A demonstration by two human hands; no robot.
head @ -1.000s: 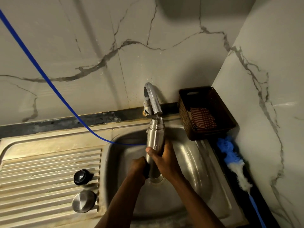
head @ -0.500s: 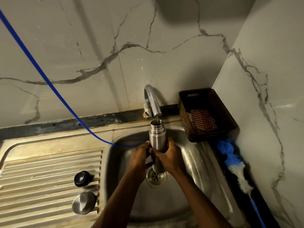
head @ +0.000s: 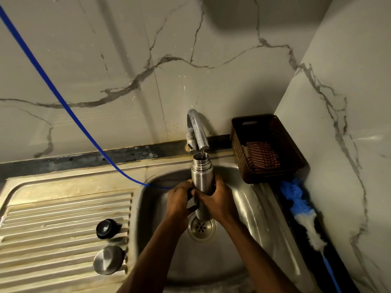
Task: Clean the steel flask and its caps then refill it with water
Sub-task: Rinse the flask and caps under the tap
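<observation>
Both hands close round the steel flask (head: pixel 202 178) over the sink basin (head: pixel 249 199): the right hand (head: pixel 216 200) wraps its middle from the right, and the left hand (head: pixel 178 200) grips it from the left, fingers curled against the body. The flask stands upright with its open mouth just under the tap spout (head: pixel 197 132), a thin stream of water running in; its base hangs above the drain (head: pixel 201 226). Around the flask the basin is open down to the near rim, while the brown basket (head: pixel 268 149) crowds the right edge near the side wall. On the ribbed drainboard (head: pixel 53 225), well left of the hands, lie the black cap (head: pixel 106 228) and steel cap (head: pixel 109 260). A blue hose (head: pixel 63 102) drops into the basin just left of the left hand.
</observation>
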